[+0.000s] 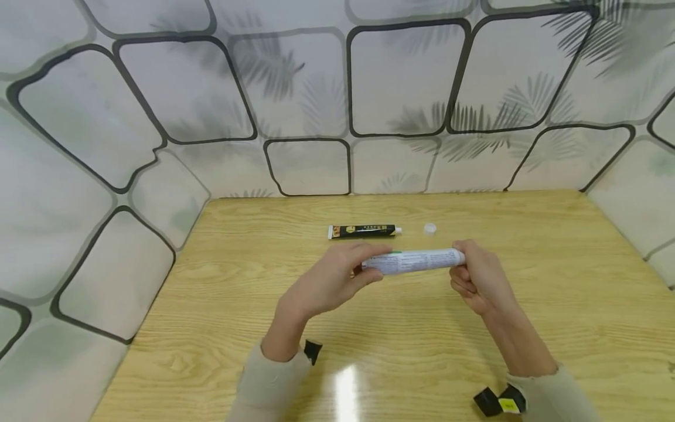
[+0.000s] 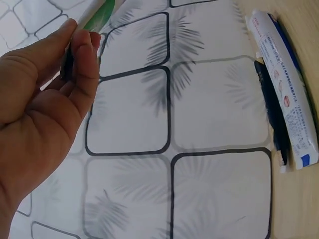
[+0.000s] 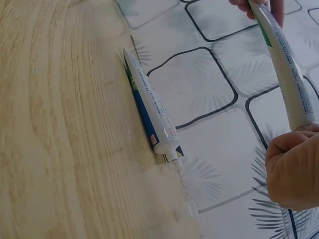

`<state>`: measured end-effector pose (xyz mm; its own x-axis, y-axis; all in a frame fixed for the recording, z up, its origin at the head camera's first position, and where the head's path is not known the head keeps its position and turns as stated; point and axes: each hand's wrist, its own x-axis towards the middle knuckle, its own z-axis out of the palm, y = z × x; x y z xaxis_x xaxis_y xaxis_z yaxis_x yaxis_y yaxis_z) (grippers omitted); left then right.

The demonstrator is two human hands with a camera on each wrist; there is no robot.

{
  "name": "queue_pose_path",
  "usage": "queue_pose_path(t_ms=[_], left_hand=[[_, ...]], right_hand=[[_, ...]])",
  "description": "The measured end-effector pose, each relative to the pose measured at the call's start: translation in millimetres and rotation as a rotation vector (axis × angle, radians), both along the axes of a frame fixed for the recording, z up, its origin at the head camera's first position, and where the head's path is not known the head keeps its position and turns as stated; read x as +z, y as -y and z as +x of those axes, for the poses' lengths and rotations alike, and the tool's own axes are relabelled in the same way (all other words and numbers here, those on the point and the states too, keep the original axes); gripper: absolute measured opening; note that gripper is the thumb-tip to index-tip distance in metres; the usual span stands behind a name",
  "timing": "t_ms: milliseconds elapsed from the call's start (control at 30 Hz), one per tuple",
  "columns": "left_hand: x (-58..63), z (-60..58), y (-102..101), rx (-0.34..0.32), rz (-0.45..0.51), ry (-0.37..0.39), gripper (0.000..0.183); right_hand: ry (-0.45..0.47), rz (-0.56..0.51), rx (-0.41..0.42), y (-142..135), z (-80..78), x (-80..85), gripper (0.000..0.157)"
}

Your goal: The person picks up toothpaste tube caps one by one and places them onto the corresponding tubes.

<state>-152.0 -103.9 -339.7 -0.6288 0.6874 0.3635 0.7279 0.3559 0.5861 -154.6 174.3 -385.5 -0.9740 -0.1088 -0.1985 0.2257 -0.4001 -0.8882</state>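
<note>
Between my two hands a white toothpaste tube [image 1: 416, 262] with small print and a green patch is held level above the table. My left hand [image 1: 334, 278] pinches its flat end between thumb and fingers. At the other end my right hand [image 1: 485, 281] grips the tube with curled fingers, hiding the tip. A black tube [image 1: 364, 231] lies behind them, and to its right is a small clear-white cap [image 1: 429, 228]. Both wrist views show another white-and-blue toothpaste tube [image 3: 152, 107] lying alongside the black one; the held tube overlaps that area in the head view.
The wood-grain table [image 1: 237, 293] meets a wall [image 1: 306, 88] with a stone-and-leaf pattern at its back and sides. Black pieces [image 1: 487, 401] show at the right sleeve, and another black piece [image 1: 313, 351] sits by the left cuff.
</note>
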Motion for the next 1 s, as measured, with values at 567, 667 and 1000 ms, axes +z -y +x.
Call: queue_pose_path(t_ms=[567,667,1000], left_hand=[[-11.4,-18.3,19.3,0.103,-0.052,0.293,0.048],[-13.9,-20.1,19.5,0.084,-0.074,0.293,0.045],[-31.2,-30.2,21.3,0.016,-0.246,0.361,0.048]], right_hand=[[-0.249,0.610,0.245,-21.2,-0.7,8.2,0.041],[-0.276,0.671,0.284,-26.1,0.1,9.7,0.039],[-0.285,0.782,0.451,-33.6,-5.3,-1.9,0.033]])
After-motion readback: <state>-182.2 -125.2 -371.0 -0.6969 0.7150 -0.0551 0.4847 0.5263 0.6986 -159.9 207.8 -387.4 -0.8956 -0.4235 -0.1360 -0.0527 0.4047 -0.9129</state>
